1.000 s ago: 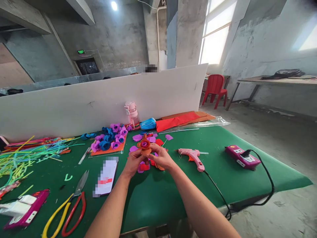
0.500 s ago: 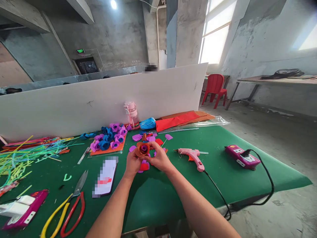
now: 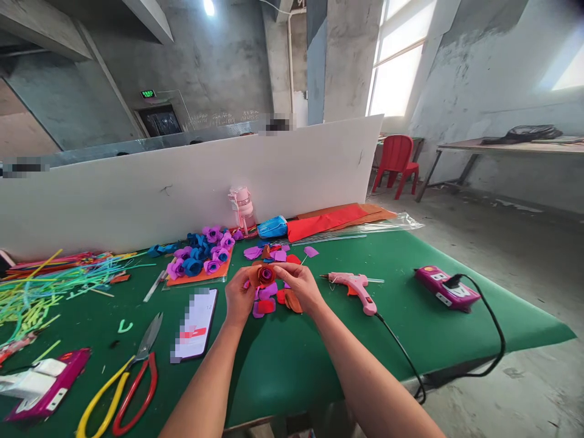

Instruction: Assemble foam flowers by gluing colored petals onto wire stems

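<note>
A craft flower point(image 3: 265, 275) with brown-orange outer petals and a dark red and purple centre is held up over the table, facing me. My left hand point(image 3: 240, 295) grips it from the left side. From the right, my right hand point(image 3: 301, 286) pinches its edge between thumb and fingers. Under and around the hands lie loose petals point(image 3: 267, 306) in purple, red and orange. To the right of my hands, a pink hot glue gun point(image 3: 356, 286) rests on the green table point(image 3: 283, 371).
Finished purple and blue flowers point(image 3: 201, 252) sit at the back left. A phone point(image 3: 196, 325), scissors point(image 3: 137, 377), and pipe cleaners point(image 3: 41, 298) are on the left. Behind stand a pink bottle point(image 3: 241, 210) and a white partition point(image 3: 182, 188). A corded power strip point(image 3: 447, 289) lies right.
The flower has turned and tilted slightly in my hands, its outer petals now more covered by the fingers. My right hand has shifted a little, uncovering more petals below.
</note>
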### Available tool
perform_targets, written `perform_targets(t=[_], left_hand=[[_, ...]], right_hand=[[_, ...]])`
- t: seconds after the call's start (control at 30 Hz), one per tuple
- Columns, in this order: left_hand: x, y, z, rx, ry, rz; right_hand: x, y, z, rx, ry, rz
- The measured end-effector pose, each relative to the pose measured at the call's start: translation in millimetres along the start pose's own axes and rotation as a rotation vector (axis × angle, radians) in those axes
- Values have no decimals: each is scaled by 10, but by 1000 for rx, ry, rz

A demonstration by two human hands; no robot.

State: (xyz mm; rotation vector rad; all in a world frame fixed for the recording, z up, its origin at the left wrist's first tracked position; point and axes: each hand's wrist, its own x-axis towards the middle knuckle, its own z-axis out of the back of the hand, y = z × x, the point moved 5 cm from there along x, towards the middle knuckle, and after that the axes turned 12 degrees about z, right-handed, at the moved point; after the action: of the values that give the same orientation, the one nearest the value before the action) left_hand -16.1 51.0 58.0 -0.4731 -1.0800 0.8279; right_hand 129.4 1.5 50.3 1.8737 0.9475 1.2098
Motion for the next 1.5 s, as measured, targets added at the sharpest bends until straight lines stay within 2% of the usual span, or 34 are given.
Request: perform_targets(t=[0.43,0.7,0.93,1.17,1.5], left_hand=[[-8,-7,-27,-59,52,-53],[-8,-2,-26,-36,39,-35],[-20,21,-64,-54,66,-38],[-31,16,-98,-67,103,-29],[-47,10,-133,-97,157,-15]], right_hand=[[11,-9,7,-68,7,80],[5,27,7,-210,21,184],[11,-49,10,-122,-10,102],[12,-31,6,-90,-32,126],[9,-39,22,-24,-76,27]])
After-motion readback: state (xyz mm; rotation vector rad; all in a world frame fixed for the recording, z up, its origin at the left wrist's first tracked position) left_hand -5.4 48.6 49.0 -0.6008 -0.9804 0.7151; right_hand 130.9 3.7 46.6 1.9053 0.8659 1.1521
